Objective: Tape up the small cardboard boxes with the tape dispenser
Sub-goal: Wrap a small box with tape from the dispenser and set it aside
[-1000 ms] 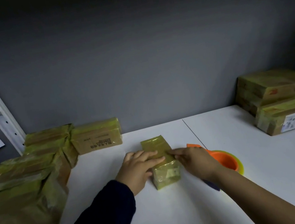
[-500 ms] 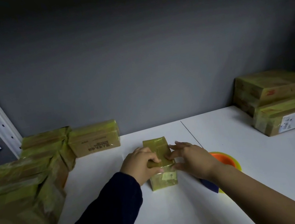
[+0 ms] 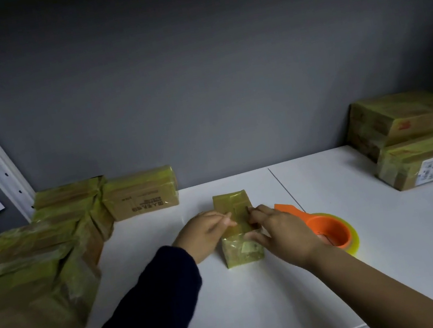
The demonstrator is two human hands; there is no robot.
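The box [image 3: 241,248], wrapped in yellowish tape, stood on the white counter [image 3: 370,267] with its long side running away from the person. The left hand [image 3: 206,235], coming out of a dark sleeve, lay against the box's left side, its fingers nearly straight and pressing flat on the top. The right hand [image 3: 282,231] gripped the box from the right, fingers bent over the top edge and thumb against the near face. Just right of the box, partly behind that hand, the orange dispenser [image 3: 331,230] with its yellow tape roll lay on the counter, untouched. Well left of the box sat a pile of taped boxes [image 3: 40,265], and well right of it a second pile [image 3: 411,137]. Behind the box rose a grey wall [image 3: 209,79].
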